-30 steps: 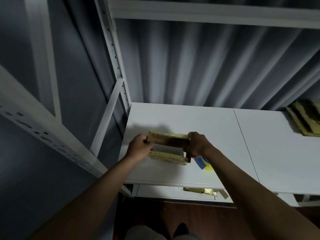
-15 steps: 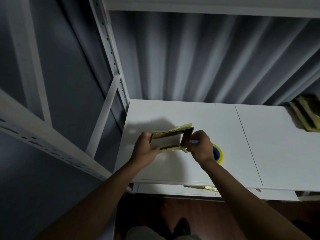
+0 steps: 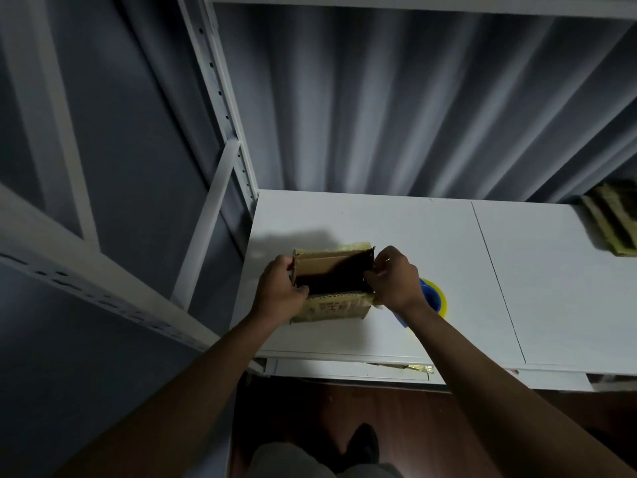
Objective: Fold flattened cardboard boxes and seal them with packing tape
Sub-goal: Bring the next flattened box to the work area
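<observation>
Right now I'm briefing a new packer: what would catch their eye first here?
The small cardboard box, opened up at the white table's left end, with the left hand and right hand gripping its two ends. Just right of it, a blue and yellow tape roll peeks out behind the right wrist.

I see my left hand (image 3: 281,291) and right hand (image 3: 396,282) with the small box (image 3: 332,281) filling the gap between them. Just right of my right hand sits a blue and yellow tape roll (image 3: 435,298), partly hidden. Further right the white shelf (image 3: 551,288) is bare, up to a cardboard stack (image 3: 612,220). A white post (image 3: 220,98) stands far left.
</observation>
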